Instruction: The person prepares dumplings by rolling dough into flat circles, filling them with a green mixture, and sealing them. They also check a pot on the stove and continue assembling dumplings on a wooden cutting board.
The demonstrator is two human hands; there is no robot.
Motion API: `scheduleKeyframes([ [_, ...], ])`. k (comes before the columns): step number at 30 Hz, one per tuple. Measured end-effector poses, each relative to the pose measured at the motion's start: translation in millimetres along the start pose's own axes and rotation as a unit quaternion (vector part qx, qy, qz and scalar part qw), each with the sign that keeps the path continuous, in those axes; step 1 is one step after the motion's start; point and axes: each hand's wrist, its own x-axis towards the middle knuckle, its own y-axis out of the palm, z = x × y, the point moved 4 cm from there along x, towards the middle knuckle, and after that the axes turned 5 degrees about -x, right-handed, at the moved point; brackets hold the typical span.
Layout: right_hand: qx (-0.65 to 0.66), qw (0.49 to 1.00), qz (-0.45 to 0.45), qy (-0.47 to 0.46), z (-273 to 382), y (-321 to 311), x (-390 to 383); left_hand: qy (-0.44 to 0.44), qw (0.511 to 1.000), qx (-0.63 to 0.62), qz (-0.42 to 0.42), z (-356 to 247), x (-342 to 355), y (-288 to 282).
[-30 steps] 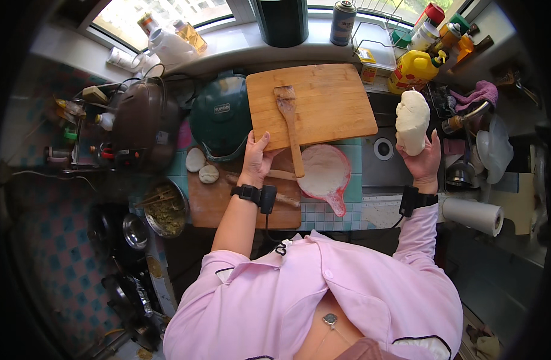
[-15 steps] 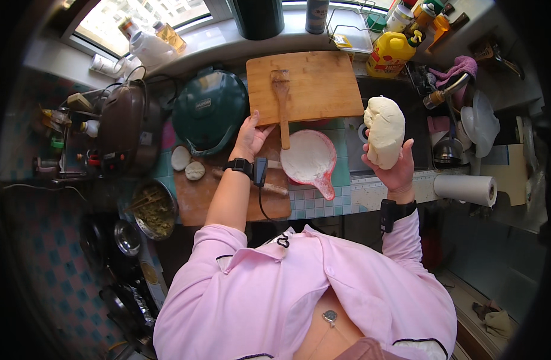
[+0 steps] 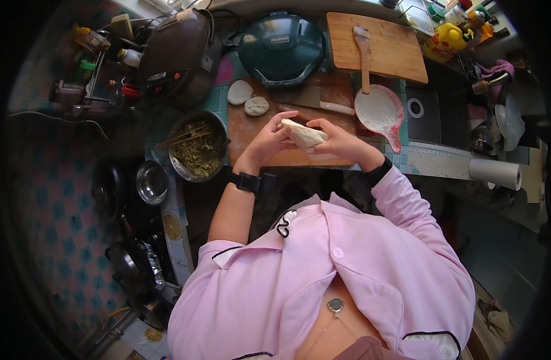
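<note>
A pale lump of dough (image 3: 304, 134) is held just above the dark wooden board (image 3: 260, 135), pinched between both hands. The left hand (image 3: 268, 139) curls its fingers around one end; the right hand (image 3: 340, 141) grips the other. Two small dough rounds (image 3: 247, 99) lie on the board's far corner. A metal bowl of green filling (image 3: 197, 147) sits left of the board, a floury pink dish (image 3: 378, 110) right.

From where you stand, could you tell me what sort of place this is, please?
Most likely a home kitchen: a sink is set in the tiled counter, a lidded electric griddle stands behind, and both hands hold dough over a wooden board.
</note>
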Motion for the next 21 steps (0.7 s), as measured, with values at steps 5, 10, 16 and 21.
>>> scheduleKeyframes([
  [5,-0.239,0.967,-0.083,0.026,-58,62,71,0.053,0.965,0.148,-0.209,42,-33,-87],
  [10,-0.331,0.905,-0.265,-0.04,-77,60,66,0.149,0.706,0.613,-0.322,53,-25,-97],
  [16,-0.513,0.762,-0.395,-0.015,-84,15,39,0.222,0.61,0.736,-0.19,54,14,-57],
  [21,-0.512,0.788,-0.332,0.082,-124,1,25,0.214,0.563,0.792,-0.099,74,-6,-52],
])
